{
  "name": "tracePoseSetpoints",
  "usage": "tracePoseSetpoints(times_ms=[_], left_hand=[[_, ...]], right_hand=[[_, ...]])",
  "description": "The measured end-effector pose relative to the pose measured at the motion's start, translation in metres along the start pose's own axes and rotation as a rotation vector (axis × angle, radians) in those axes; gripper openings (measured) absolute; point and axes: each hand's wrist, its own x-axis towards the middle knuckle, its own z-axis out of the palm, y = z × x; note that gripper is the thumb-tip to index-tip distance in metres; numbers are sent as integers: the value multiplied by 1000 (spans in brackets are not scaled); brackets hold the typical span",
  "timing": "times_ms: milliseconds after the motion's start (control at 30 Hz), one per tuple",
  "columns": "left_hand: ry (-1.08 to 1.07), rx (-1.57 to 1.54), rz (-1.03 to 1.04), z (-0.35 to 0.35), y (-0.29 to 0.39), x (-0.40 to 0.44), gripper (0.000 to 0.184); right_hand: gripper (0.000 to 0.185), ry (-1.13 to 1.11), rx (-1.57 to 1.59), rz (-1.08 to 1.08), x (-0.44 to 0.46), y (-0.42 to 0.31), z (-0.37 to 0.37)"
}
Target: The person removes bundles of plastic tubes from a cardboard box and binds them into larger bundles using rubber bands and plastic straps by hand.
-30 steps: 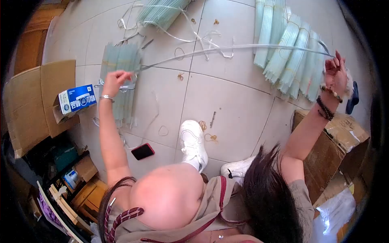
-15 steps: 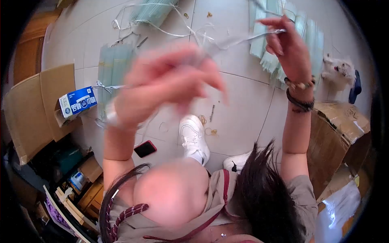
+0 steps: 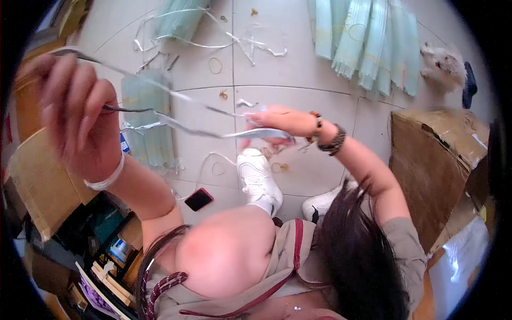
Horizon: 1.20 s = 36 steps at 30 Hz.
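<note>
My left hand (image 3: 82, 114), raised at the left, has its fingers curled round a thin, shiny plastic strap. Two strands of the strap (image 3: 194, 132) run across to my right hand (image 3: 274, 125), which grips them in front of my body above the white shoe. The right fingers are partly hidden by the strap. Behind the left hand lies a bundle of pale green translucent strips (image 3: 152, 106), tied with a white strap. More strip bundles (image 3: 368, 48) lie at the upper right, some with yellow rubber bands, and another bundle (image 3: 181, 18) is at the top.
A loose white strap (image 3: 232, 34) and rubber bands (image 3: 215, 65) lie on the tiles. A phone (image 3: 199, 199) is near my shoe (image 3: 258, 178). Cardboard boxes stand left (image 3: 50, 181) and right (image 3: 432, 170). A small white dog (image 3: 442, 66) is at the right.
My left hand has moved left and up, and my right hand has come down and left towards the middle. The strap now stretches in two strands between them.
</note>
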Motion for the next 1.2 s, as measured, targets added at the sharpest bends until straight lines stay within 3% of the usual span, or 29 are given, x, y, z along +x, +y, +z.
tracePoseSetpoints(times_ms=[100,133,167,233,300,400,467,567,600,800,900,1000,1100,1200], left_hand=[[358,345,-197,-78,-26,-33,40],[403,325,-349,-98,-41,-41,41],[444,308,-505,-119,-58,-48,43],[415,224,-750,-170,-96,-63,37],[335,453,-1001,-211,-138,-78,32],[366,844,-1144,-219,-198,-85,29],[395,979,-1113,-216,-216,-84,26],[475,1013,-1031,-233,-228,-98,25],[499,1033,-1007,-232,-229,-98,24],[500,1175,-766,-241,-232,-109,20],[556,1215,-690,-250,-227,-125,19],[627,1250,-696,-252,-216,-140,18],[683,1280,-708,-253,-206,-151,18],[743,1291,-701,-258,-199,-164,21]], right_hand=[[71,78,108,86,-55,17,-38],[71,135,177,214,-75,17,-48],[71,135,117,142,-94,27,-64],[71,476,213,227,-127,45,-70],[67,686,79,270,-145,58,-72],[63,971,47,367,-157,86,-72],[56,1054,-47,417,-168,132,-84],[52,1182,-288,135,-167,179,-81],[40,1108,-359,392,-173,163,-78],[25,854,-516,643,-195,167,-70],[21,855,-875,461,-186,165,-65],[18,936,-1063,430,-156,138,-55],[20,1235,-1312,10,-112,129,-50],[24,1062,-1212,168,-98,137,-63]])
